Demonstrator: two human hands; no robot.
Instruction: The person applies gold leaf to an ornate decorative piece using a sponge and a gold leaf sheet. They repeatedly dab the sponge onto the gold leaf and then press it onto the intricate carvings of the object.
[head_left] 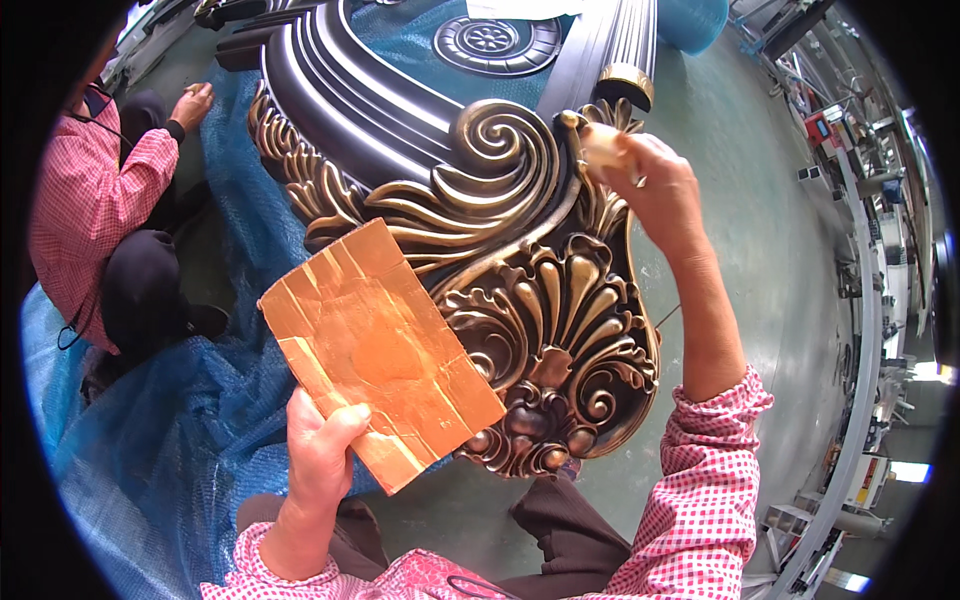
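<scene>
My left hand (322,440) grips the lower corner of a creased rectangular piece of cardboard (375,350) coated in copper-gold colour, the thumb lying on its face. A darker round patch shows near its middle. At the upper right, my right hand (655,190) is closed around a pale, blurred pad or sponge (604,146), held against the edge of the carved ornament. The dark ornament (560,310) has scrolls, leaves and a shell shape with gold on the raised parts. Whether the pad touches the carving I cannot tell exactly.
Black curved mouldings (330,90) run on from the ornament, with a round dark medallion (497,45) behind. Blue bubble wrap (190,430) spreads on the left. A co-worker in a checked shirt (90,190) crouches there. Metal racks and parts (880,230) line the right.
</scene>
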